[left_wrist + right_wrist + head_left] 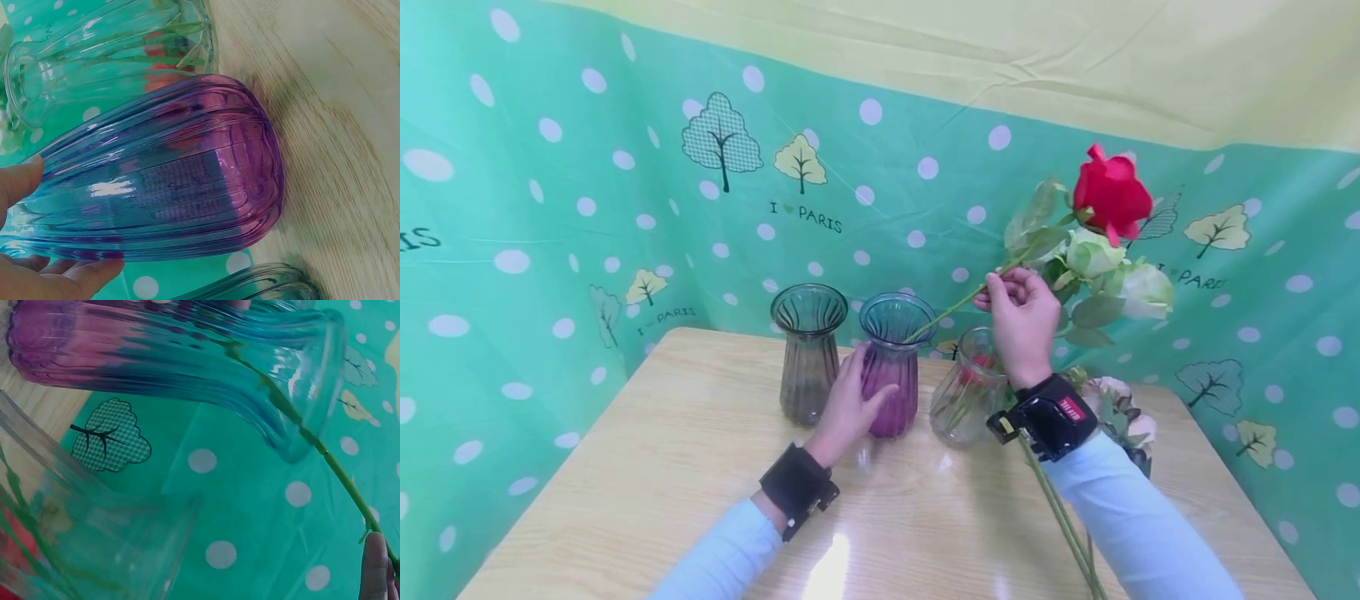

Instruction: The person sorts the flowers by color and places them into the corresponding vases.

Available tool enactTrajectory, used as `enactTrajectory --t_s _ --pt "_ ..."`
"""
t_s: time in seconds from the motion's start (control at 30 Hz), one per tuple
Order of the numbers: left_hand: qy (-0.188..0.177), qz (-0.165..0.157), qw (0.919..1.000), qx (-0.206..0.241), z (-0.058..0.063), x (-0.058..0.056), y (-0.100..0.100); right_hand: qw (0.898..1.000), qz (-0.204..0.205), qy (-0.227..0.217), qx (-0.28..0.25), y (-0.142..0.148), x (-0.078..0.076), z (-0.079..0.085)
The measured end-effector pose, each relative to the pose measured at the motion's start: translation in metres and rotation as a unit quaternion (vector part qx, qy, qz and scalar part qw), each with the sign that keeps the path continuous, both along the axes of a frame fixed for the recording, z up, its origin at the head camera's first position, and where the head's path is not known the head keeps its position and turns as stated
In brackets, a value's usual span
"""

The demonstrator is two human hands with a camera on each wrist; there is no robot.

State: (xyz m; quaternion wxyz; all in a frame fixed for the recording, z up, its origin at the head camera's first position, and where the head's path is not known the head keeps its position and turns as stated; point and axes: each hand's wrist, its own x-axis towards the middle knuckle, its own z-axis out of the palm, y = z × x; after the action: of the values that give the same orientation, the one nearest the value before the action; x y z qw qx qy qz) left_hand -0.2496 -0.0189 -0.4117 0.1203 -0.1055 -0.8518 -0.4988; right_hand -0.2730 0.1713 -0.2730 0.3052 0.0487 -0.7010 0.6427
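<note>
A red artificial rose (1111, 196) slants over the middle vase, its green stem (340, 475) passing through the mouth into the neck. My right hand (1024, 321) pinches that stem between thumb and fingers; only fingertips show in the right wrist view. My left hand (852, 404) holds the blue-to-purple ribbed glass vase (891, 392) at its side, thumb and fingers on opposite sides of it in the left wrist view. The vase (169, 181) stands upright on the table. Where the stem's lower end sits inside is hard to make out.
A grey ribbed vase (808, 358) stands to the left. Right of the middle vase, a clear glass vase (962, 408) contains stems and something red, with pale green-white roses (1142, 290) nearby. More flowers (1123, 417) lie beyond my right sleeve on the wooden table (625, 483).
</note>
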Motion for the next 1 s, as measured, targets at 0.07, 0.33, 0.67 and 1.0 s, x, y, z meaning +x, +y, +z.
enactTrajectory --t_s 0.07,0.33,0.67,1.0 --pt "0.004 0.001 1.0000 0.000 0.001 0.000 0.000 1.000 0.007 -0.009 0.029 -0.004 -0.001 -0.002" --pt "0.007 -0.001 1.0000 0.000 0.002 0.000 0.001 0.992 0.056 -0.042 0.109 -0.022 -0.006 -0.010" --pt "0.009 -0.001 0.9999 0.003 -0.001 0.000 0.000 0.961 0.070 -0.113 0.243 -0.034 -0.008 -0.016" --pt "0.017 0.000 0.9998 -0.002 -0.004 -0.001 0.000 0.950 0.079 -0.119 0.276 -0.043 -0.008 -0.014"
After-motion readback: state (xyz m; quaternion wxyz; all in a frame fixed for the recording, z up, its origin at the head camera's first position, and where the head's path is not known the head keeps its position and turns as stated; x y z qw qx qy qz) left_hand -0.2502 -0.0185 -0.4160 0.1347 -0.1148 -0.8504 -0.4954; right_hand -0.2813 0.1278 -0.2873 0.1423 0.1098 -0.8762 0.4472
